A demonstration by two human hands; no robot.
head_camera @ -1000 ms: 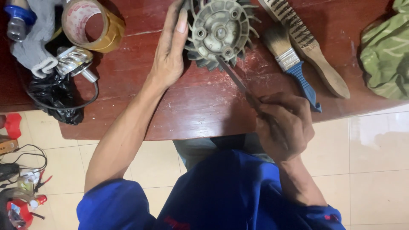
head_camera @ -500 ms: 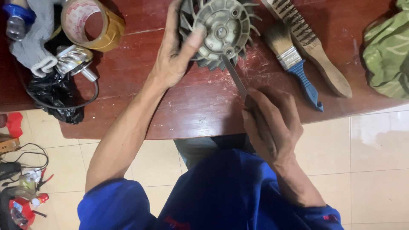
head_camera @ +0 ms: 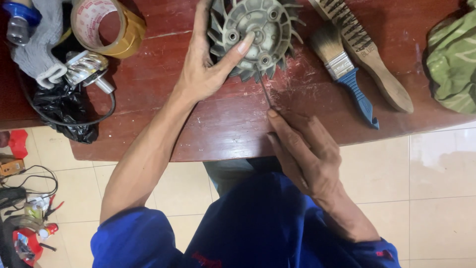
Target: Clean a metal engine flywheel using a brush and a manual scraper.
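A grey metal finned wheel [head_camera: 258, 37] lies flat on the red-brown wooden table [head_camera: 223, 119]. My left hand [head_camera: 208, 64] grips its left rim, thumb pressed on the wheel's face near the hub. My right hand [head_camera: 302, 149] is closed around the handle of a thin screwdriver [head_camera: 264, 89]. The shaft runs up from my fingers and its tip meets the wheel's lower edge. My sleeves are blue.
A blue-handled paintbrush [head_camera: 347, 74] and a wooden wire brush [head_camera: 367, 49] lie right of the wheel, a green cloth [head_camera: 451, 64] beyond them. At left are a tape roll [head_camera: 106, 25], a grey glove [head_camera: 39, 39], a black bag [head_camera: 64, 109] and a cable. Tools lie on the tiled floor [head_camera: 29, 223].
My left thumb has moved onto the wheel's face. My right hand has slid the screwdriver more upright, bringing its tip under the wheel's lower edge.
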